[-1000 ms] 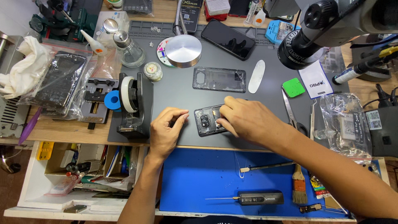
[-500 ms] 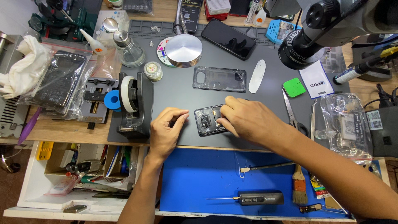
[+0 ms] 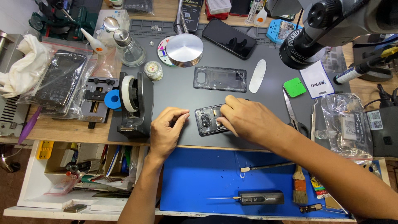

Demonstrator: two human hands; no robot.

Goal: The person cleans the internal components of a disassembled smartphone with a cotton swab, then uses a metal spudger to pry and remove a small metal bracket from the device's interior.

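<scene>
Fingers of the right hand press together on the opened phone mid-mat, left hand curled loosely beside it; heavy pressure might crack its exposed parts.

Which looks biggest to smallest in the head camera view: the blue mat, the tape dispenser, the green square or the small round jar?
1. Blue mat, by far the largest.
2. Tape dispenser.
3 and 4. Green square and small round jar: too alike to rank.
</scene>
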